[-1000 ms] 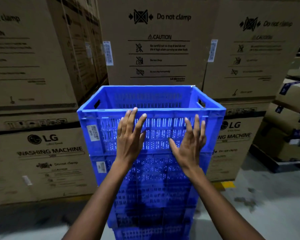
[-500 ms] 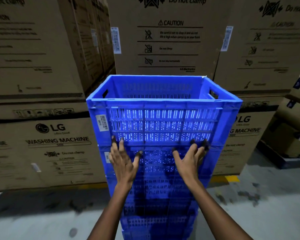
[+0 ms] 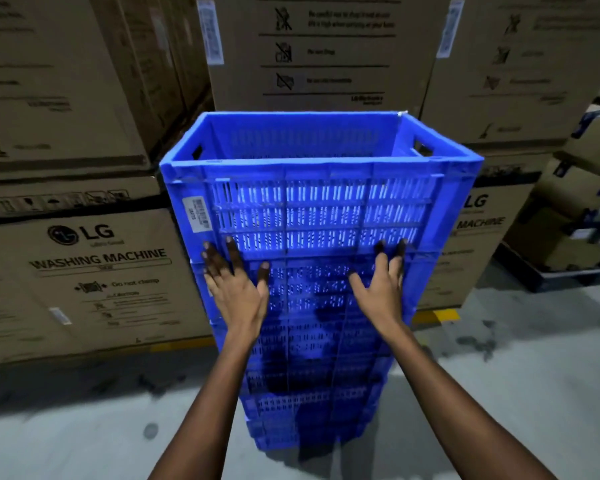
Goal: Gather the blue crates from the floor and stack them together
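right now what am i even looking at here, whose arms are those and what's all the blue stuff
There is no machine here. The picture comes from a camera worn on a person's head, looking forward and down, so the two bare arms reaching in from the bottom are that person's own. The left hand and the right hand lie flat, fingers straight, against the near side of a stack of blue crates standing on the grey floor. The fingertips reach about where the top crate, empty and open, sits on the one below. Neither hand grips anything; they only touch the plastic. Behind the stack stand big cardboard boxes printed LG washing machine.
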The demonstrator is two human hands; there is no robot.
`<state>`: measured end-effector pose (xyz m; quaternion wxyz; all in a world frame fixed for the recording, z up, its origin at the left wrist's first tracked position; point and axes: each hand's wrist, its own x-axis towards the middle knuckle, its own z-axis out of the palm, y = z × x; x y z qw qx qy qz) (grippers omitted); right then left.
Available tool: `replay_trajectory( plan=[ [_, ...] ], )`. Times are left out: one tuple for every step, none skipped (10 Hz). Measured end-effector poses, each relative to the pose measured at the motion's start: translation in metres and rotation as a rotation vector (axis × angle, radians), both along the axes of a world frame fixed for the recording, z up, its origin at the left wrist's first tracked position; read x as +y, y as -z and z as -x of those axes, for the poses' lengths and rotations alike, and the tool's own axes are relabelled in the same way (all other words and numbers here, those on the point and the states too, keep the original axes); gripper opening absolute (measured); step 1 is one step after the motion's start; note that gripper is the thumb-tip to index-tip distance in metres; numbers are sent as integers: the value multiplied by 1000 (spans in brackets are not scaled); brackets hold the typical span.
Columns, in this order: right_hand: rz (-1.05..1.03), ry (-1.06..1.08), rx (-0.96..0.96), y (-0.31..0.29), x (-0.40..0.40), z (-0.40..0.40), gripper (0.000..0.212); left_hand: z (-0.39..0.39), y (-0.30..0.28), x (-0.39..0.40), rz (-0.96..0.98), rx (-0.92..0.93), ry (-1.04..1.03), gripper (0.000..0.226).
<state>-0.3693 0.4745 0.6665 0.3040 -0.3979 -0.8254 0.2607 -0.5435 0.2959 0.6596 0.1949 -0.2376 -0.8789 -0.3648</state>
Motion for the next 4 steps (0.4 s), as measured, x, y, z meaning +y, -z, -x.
replay_trajectory(
  plan=[
    [28, -23, -68, -6, -2, -7, 57, -3, -2, -6, 76, 1, 6, 89],
    [47, -13, -85, -11, -6, -14, 65, -8, -2, -12, 109, -15, 34, 89],
    [82, -16, 12, -16, -20, -30, 72, -38, 3, -26, 126, -80, 91, 85],
    [63, -23, 132, -23, -35, -44, 65, -58, 9, -31, 139, -94, 180, 68]
  ],
)
